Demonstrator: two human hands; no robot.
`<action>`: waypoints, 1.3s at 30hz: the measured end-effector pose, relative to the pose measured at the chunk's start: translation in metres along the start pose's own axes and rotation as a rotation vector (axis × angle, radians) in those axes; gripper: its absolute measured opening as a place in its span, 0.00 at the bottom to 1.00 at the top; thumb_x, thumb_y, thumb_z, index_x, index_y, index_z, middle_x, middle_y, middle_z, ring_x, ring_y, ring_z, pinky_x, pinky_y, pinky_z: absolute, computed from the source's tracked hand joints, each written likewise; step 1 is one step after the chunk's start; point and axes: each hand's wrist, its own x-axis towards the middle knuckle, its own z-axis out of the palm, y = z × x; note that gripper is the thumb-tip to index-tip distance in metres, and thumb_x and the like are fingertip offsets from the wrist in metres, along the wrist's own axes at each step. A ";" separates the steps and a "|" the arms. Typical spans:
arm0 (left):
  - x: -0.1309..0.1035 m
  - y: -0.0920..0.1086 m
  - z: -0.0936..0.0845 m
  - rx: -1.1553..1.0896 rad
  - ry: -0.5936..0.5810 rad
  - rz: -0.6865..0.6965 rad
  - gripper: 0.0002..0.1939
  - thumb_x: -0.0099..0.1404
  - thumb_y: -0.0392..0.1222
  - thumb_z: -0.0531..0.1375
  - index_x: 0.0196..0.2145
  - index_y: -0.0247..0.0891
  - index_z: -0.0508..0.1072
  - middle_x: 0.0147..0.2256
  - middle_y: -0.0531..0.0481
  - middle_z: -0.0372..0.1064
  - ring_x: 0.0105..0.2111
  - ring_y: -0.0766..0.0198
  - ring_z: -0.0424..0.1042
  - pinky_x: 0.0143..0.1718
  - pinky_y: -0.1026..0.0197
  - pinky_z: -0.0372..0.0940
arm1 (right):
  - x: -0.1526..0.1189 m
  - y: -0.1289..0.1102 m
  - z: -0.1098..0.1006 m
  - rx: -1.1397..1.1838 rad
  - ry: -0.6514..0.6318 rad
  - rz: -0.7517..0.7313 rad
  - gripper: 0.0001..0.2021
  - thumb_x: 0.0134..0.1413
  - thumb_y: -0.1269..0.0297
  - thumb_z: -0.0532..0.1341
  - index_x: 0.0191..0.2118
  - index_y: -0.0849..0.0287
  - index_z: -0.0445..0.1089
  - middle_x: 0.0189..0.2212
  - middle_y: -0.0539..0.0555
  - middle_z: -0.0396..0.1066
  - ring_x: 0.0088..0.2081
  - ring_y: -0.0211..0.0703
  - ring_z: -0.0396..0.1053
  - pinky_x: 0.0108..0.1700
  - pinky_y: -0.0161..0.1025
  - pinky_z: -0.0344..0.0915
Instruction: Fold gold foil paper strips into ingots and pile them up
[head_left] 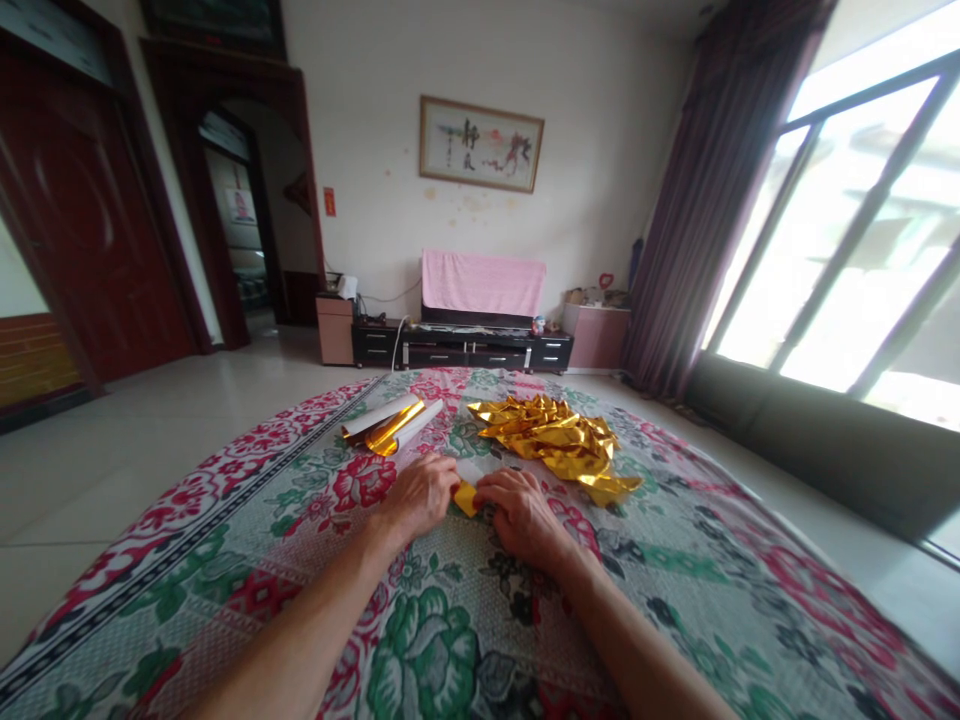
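Note:
Between my two hands, low over the patterned cloth, is a small piece of gold foil paper (466, 498) with a pale, whitish part behind it. My left hand (426, 492) grips its left side with fingers bent. My right hand (519, 508) has its fingers closed on the right side; the fingertips are partly hidden. Just beyond my right hand lies a pile of folded, crinkled gold foil pieces (559, 440). Ahead of my left hand rest loosely rolled sheets of gold foil paper (394, 425) with white backs.
A flowered cloth in red, green and grey (424, 660) covers the rounded surface under my hands. Past its far edge stand a low black cabinet (465, 355) and a pink cloth (484, 280) draped over a screen-shaped object. A curtain (697, 200) hangs by the window at right.

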 end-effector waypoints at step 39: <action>-0.002 0.000 0.007 -0.257 0.080 0.087 0.09 0.60 0.34 0.52 0.33 0.38 0.73 0.37 0.49 0.72 0.40 0.64 0.68 0.47 0.60 0.61 | -0.001 -0.002 0.001 -0.021 0.050 0.029 0.06 0.51 0.72 0.55 0.34 0.58 0.69 0.33 0.52 0.70 0.38 0.39 0.65 0.43 0.36 0.55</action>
